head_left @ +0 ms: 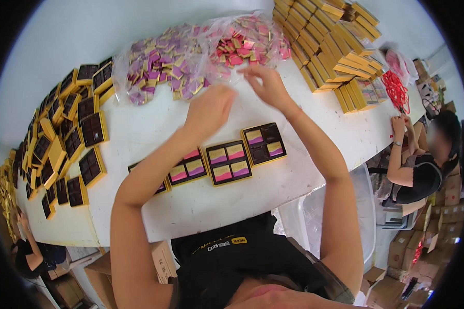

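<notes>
My left hand (210,107) hovers over the white table (201,206), fingers curled near the purple-wrapped sweets bag (160,64); whether it holds anything is hidden. My right hand (265,82) reaches with spread fingers to the edge of the pink-wrapped sweets bag (247,44). In front of me lie gold-edged dark trays: one (264,143) with two wrapped pieces and empty slots, one full tray (229,162), another full one (189,167), and one (162,186) mostly hidden under my left forearm.
Many empty gold-edged trays (69,134) are heaped at the left. Stacked gold boxes (330,46) stand at the back right. A seated person (420,165) works at the right end near red items (397,90). Another person (28,252) sits lower left. Cardboard boxes (428,242) lie on the floor.
</notes>
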`<act>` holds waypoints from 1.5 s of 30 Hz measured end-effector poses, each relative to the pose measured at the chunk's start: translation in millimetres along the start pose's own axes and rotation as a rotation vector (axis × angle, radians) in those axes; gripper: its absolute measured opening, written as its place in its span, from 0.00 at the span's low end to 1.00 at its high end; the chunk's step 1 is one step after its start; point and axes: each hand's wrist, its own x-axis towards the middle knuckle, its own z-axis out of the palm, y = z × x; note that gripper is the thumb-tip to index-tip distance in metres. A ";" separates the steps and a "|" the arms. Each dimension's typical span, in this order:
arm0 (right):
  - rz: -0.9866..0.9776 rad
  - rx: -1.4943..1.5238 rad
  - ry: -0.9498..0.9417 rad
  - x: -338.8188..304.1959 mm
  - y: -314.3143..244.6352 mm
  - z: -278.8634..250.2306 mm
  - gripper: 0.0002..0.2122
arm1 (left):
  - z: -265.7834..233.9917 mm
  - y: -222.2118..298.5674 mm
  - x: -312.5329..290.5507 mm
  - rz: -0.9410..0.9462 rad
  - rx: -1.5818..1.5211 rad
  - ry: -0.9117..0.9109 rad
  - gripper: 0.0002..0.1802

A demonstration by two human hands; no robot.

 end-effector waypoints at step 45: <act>0.672 0.896 0.274 -169.4 -42.3 -49.3 0.11 | -8.3 39.3 17.7 -0.607 -1.007 -0.294 0.10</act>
